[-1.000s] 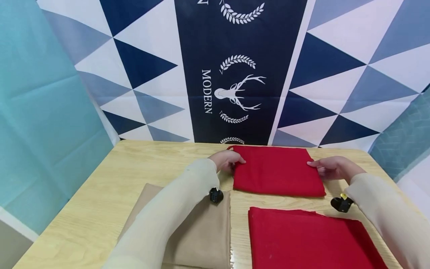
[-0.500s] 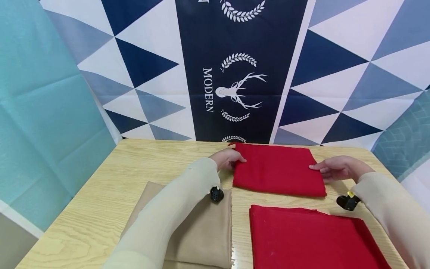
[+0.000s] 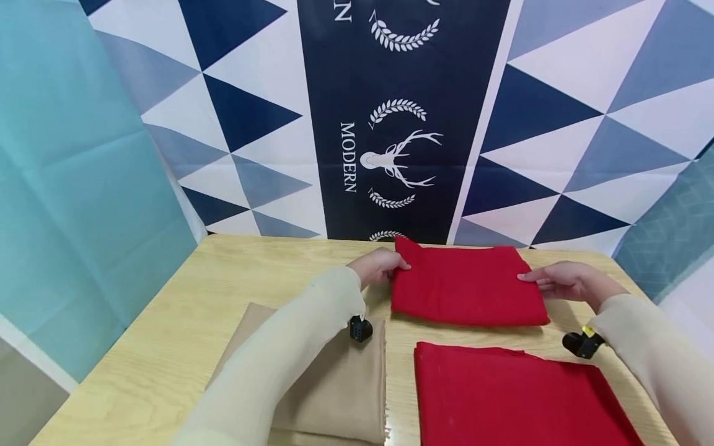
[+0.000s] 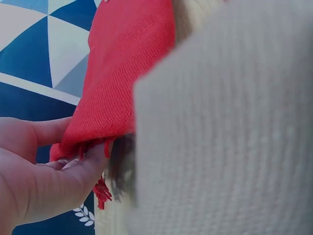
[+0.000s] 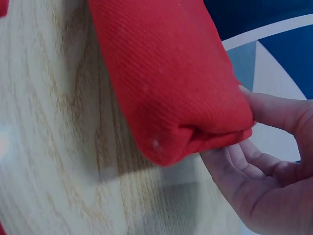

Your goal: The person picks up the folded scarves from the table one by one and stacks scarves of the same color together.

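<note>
At the back of the table lies a folded red scarf (image 3: 468, 288), held at both short ends. My left hand (image 3: 382, 265) pinches its left end, thumb on top and fingers beneath. Short red fringe (image 4: 101, 192) hangs by those fingers in the left wrist view. My right hand (image 3: 574, 282) pinches the other end; in the right wrist view the thumb lies over the folded layers and the fingers curl underneath. The scarf's back left corner is raised, and its front edge seems slightly off the wood.
Nearer me lies a second folded red cloth (image 3: 513, 396). A folded beige cloth (image 3: 340, 384) with a fringed edge sits under my left forearm. The wooden table (image 3: 150, 347) meets a patterned curtain (image 3: 390, 74) behind, with a teal sheet (image 3: 72, 186) at left.
The scarf has shifted slightly right, and its back left corner has risen. My right hand has moved a little to the right with its end. Both hands keep their hold.
</note>
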`<state>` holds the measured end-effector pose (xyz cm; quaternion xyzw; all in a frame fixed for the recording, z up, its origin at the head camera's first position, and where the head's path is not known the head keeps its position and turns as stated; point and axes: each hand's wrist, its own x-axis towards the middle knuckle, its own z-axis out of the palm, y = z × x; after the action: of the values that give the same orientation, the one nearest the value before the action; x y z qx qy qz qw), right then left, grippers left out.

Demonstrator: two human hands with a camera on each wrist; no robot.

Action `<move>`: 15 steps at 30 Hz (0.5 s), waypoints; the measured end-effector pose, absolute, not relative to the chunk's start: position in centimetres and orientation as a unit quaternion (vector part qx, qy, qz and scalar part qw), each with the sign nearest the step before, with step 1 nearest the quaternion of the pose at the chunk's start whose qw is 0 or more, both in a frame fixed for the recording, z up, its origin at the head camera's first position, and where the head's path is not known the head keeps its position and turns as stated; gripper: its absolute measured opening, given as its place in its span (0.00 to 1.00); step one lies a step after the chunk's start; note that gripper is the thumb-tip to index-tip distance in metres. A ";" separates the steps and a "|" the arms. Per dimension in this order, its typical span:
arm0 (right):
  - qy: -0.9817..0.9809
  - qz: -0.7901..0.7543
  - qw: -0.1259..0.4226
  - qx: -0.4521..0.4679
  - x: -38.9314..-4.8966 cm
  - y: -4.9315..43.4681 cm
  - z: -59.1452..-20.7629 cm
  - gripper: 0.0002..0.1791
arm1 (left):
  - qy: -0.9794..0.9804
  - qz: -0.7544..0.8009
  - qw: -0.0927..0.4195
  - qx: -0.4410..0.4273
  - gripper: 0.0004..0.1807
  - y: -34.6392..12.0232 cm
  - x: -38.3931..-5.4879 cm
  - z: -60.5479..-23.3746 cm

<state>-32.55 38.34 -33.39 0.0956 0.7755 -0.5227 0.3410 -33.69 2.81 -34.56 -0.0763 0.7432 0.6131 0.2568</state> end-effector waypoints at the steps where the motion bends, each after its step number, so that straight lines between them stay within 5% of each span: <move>1: 0.775 -0.525 0.338 0.094 -32.5 38.3 -33.3 0.08 | 0.740 0.618 0.257 -0.074 0.02 2.7 -33.7 -34.4; 8: 0.774 -0.531 0.335 0.085 -32.2 38.4 -32.5 0.07 | 0.728 0.627 0.270 -0.058 0.10 2.3 -34.5 -34.6; 13: 0.772 -0.537 0.328 0.089 -31.4 38.5 -32.1 0.05 | 0.727 0.625 0.280 -0.054 0.01 2.2 -32.7 -33.2; 15: 0.767 -0.545 0.326 0.092 -31.1 38.4 -32.0 0.05 | 0.721 0.630 0.284 -0.054 0.06 2.1 -32.5 -33.1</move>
<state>-31.06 38.45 -32.00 0.0920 0.7673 -0.5448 0.3256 -32.49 2.13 -33.15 -0.0543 0.7207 0.6299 0.2843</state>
